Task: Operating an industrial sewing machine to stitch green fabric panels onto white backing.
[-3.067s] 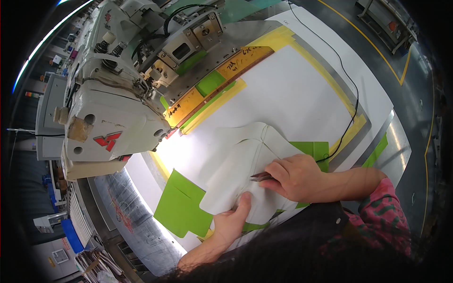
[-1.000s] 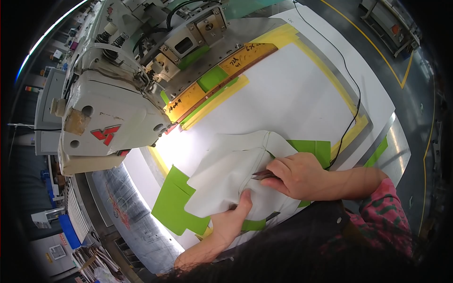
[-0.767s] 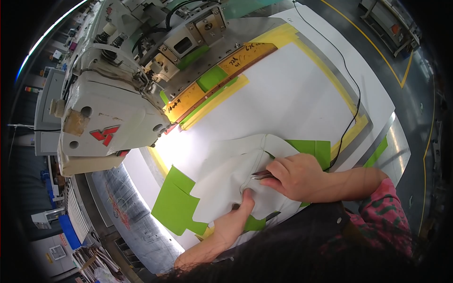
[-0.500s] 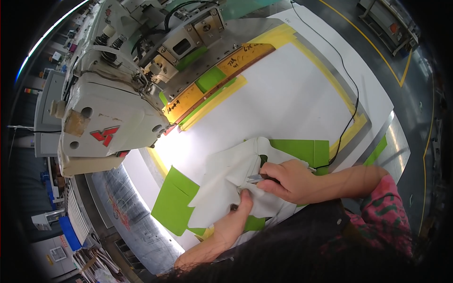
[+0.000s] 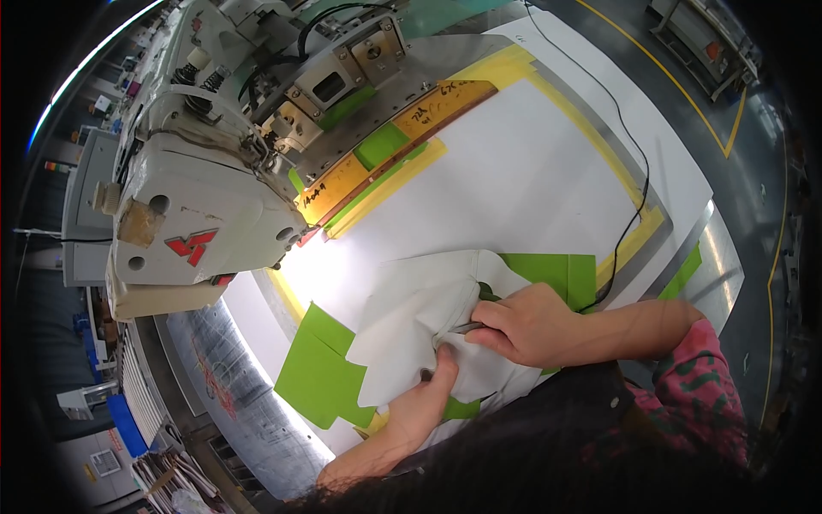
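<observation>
A white piece of soft sheet material, creased and seamed, lies over green pieces on a white board. My left hand grips its lower part, thumb on top and fingers hidden beneath. My right hand is closed on a small slim metal tool, probably snips or tweezers, whose tip is at the seam just above my left thumb. The material is puckered around that tip, and a dark opening shows beside my right fingers.
A large sewing machine with a lit needle area stands at upper left. An orange bar runs along the board's back. A black cable crosses the right side. A metal shelf is at lower left; a trolley stands beyond a yellow floor line.
My right hand and tool have shifted slightly left along the seam. The white material has bunched up and its top edge has sunk lower, showing more green behind it.
</observation>
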`<state>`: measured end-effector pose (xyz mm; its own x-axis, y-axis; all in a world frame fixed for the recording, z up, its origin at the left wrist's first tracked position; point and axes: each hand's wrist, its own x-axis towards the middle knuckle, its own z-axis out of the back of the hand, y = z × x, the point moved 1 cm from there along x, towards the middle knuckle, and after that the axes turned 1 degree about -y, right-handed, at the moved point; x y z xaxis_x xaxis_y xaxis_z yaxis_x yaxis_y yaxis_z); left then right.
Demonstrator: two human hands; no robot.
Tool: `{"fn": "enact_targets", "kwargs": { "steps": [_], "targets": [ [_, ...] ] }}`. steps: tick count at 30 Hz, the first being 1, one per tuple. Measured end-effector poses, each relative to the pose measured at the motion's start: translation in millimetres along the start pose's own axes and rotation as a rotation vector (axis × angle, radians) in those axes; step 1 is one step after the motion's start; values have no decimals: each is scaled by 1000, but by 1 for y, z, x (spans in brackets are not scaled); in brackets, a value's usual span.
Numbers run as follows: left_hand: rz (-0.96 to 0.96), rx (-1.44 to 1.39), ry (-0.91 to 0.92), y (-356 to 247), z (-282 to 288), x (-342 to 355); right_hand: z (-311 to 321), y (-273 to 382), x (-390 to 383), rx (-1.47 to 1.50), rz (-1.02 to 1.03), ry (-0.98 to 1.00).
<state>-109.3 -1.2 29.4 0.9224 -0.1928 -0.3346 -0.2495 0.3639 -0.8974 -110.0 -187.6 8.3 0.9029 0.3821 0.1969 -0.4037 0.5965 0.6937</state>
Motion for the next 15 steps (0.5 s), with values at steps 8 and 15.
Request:
{"fn": "enact_targets", "kwargs": {
  "steps": [8,15],
  "targets": [
    [24,-31,-90,2,0,1,6,-4,0,-157,22,-108],
    [-56,-43,-143,12,0,3,4,-5,0,-228,44,-116]
  ]
}}
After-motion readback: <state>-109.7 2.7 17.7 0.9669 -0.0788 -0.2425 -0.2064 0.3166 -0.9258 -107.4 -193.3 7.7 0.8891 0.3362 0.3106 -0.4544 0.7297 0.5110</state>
